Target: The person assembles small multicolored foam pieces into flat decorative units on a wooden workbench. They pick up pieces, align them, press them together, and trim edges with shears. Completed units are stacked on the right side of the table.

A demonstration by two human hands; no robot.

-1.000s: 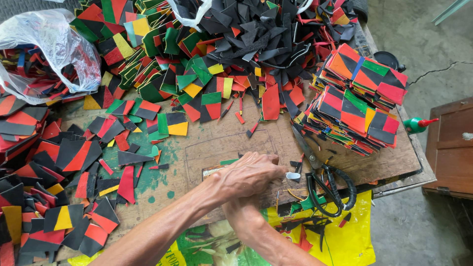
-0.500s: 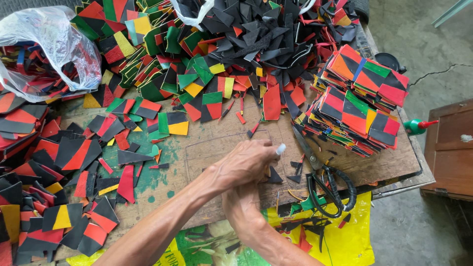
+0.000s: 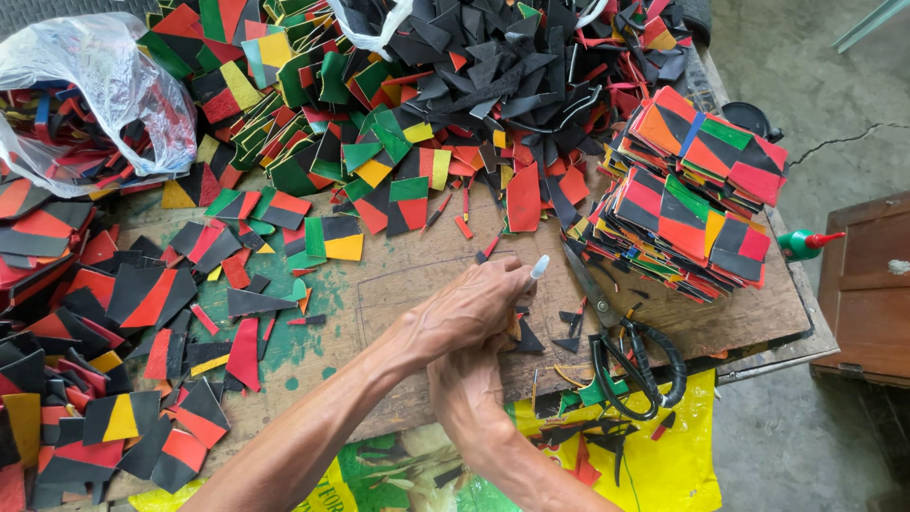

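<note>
- Fingers of my left hand [image 3: 469,308] were curled together over the top of my right hand [image 3: 464,379], and a white pen-like tip [image 3: 538,267] stuck out past them at about 1 o'clock; which hand gripped it I could not tell.
- My right hand lay underneath with its fingers hidden, so whether they were apart or clamped was not clear.
- Small black offcuts [image 3: 527,338] sat on the wooden board [image 3: 398,275] just beside my hands, at 3 o'clock.
- Black-handled scissors [image 3: 621,346] lay on the board near my hands, also toward 3 o'clock, blades pointing to 11.
- At 2 o'clock stood stacks of sorted multicoloured pieces [image 3: 697,194].
- At 12 o'clock lay a heap of black scraps [image 3: 512,66], with loose red, green and yellow pieces [image 3: 379,161] spread toward 11.
- At 10 o'clock, well apart, sat a clear plastic bag [image 3: 85,95] of pieces.
</note>
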